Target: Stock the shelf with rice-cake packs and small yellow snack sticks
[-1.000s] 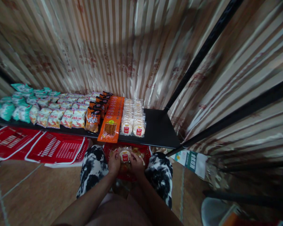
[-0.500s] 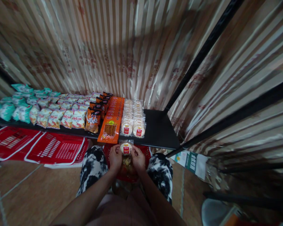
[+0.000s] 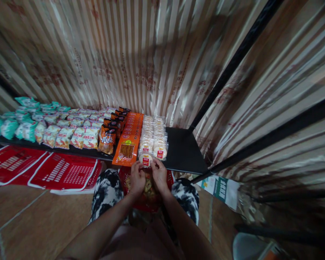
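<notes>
A striped curtain [image 3: 141,47] with reddish motifs hangs behind slanting black poles [image 3: 235,62]. White-edged red baskets [image 3: 66,159] sit at left by the tiled floor [image 3: 56,216]; right, green-and-white packaging [image 3: 221,188] and, dimly, perhaps a pale bin [image 3: 243,247].

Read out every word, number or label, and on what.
No text reads with certainty:
Front round cracker packet: red label, too small.
Flat orange packet: print too small.
Orange-and-black snack bag: white characters, blurred.
White snack bags: red characters, blurred.
Teal snack bags: blurred.
Green-and-white packaging: characters, blurred.
Striped curtain: reddish marks, unclear.
</notes>
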`<state>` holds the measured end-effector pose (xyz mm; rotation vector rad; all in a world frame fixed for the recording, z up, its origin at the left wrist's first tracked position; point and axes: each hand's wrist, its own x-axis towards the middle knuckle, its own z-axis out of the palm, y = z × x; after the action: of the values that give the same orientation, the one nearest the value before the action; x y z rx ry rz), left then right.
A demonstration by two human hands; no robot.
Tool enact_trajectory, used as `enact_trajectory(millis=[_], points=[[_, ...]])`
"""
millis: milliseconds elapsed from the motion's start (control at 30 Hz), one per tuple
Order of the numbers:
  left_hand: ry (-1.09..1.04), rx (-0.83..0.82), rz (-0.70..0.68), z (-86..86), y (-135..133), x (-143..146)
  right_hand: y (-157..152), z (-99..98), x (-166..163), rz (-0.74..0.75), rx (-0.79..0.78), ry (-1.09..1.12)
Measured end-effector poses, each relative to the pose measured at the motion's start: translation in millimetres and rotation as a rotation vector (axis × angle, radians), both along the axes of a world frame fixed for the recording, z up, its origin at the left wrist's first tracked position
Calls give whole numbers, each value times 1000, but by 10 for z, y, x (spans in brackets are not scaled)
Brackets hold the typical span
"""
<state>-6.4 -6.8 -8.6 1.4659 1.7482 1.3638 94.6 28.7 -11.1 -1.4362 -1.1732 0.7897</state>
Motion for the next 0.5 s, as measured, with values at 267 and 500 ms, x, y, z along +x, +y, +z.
enact_trajectory(millis=[267,500], points=[[66,-46,-38,29,76,10,161,-23,-22,-11,37,-85],[90,-69,-77,-9,121,66,280,-104,-25,-12,-12,-137]])
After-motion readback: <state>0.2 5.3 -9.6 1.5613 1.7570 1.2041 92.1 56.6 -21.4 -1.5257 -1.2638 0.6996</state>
